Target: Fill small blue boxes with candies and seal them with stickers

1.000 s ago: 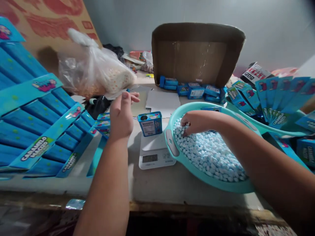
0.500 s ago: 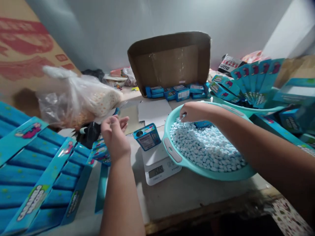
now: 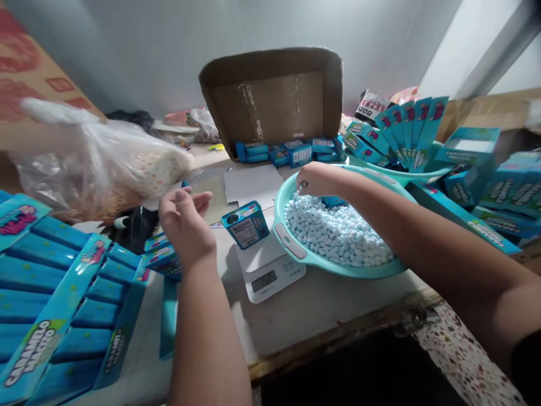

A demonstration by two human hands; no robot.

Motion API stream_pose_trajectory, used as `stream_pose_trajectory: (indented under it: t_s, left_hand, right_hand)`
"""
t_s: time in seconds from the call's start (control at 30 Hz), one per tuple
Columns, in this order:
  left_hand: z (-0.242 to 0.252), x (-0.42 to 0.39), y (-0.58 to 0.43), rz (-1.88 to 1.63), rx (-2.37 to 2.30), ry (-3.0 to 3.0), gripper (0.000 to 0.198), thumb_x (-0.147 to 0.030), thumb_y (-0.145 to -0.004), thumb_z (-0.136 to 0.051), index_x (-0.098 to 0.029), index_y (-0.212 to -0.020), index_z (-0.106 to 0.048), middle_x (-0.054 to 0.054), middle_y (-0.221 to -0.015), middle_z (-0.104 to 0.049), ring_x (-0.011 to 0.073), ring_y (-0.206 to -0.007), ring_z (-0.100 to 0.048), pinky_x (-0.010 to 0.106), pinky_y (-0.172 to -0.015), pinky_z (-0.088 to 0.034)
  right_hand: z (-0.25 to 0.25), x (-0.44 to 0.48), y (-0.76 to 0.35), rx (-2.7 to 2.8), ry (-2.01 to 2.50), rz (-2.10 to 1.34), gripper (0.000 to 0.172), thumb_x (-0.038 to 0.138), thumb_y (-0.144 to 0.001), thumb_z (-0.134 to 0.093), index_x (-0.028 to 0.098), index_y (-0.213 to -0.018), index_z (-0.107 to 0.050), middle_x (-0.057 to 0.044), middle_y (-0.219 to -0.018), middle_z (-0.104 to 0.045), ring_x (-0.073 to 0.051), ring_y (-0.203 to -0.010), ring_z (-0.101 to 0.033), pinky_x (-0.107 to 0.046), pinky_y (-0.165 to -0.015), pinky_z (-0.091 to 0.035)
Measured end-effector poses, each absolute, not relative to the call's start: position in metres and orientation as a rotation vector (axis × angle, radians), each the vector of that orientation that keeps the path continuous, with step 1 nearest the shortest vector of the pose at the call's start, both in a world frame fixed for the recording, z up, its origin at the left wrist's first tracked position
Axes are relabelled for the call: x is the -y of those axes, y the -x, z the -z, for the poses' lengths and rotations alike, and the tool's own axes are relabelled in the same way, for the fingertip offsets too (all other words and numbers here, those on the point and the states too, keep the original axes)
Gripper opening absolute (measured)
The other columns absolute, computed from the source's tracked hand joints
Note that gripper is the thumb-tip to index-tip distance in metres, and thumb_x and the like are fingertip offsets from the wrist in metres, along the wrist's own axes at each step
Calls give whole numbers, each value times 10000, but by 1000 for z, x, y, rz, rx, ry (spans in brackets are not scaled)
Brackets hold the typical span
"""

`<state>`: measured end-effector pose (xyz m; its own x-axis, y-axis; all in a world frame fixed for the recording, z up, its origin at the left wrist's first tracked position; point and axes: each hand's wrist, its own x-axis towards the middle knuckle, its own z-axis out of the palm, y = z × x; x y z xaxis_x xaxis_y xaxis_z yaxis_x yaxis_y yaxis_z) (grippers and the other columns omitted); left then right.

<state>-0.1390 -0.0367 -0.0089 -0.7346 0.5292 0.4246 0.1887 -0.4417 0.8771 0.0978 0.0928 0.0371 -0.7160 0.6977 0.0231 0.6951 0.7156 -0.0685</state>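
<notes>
A small blue candy box with a round hole in its top stands on a white digital scale. To its right a teal basin is full of pale blue-white candies. My right hand hovers over the basin's far left edge, fingers pinched on a few candies. My left hand is raised left of the box, fingers loosely curled and apart, holding nothing I can see.
Flat blue cartons are stacked at the left. A clear plastic bag lies behind my left hand. An open cardboard box with small blue boxes stands at the back. More blue cartons crowd the right. The table edge runs in front.
My right hand has lifted out of the candies with a pinch of them, toward the basin's left rim. The scale reading changed. The camera view shifted right.
</notes>
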Motion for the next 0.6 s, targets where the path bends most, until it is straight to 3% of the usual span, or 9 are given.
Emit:
stream_pose_trajectory:
  t_s: [0.2,0.43,0.6]
  left_hand:
    - [2,42,126,-2183,-1585,-1184,388,-534,-874,-547,-156,-889,-633,67,-840,-704,178,-865,-698,346,-886,-544]
    - [2,33,117,-2104,-1417,-924,556,-617,-927,-386,-132,-994,-649,135,-979,-728,202,-947,-702,345,-897,-538]
    - [1,30,118,-2009,-1325,-812,618,-611,-942,-305,-108,-958,-664,172,-954,-745,240,-951,-715,329,-799,-560]
  right_hand:
    - [-59,-80,-81,2690,773,-81,193,222,-888,-601,171,-965,-770,-61,-943,-722,-179,-871,-622,-280,-791,-427]
    - [-66,-33,-9,2732,557,-296,176,227,-879,-625,133,-918,-769,-36,-795,-708,-126,-670,-536,-266,-657,-363]
    - [-50,-17,6,2814,445,-209,190,168,-922,-561,185,-946,-749,-56,-1008,-731,-188,-874,-620,-289,-770,-417]
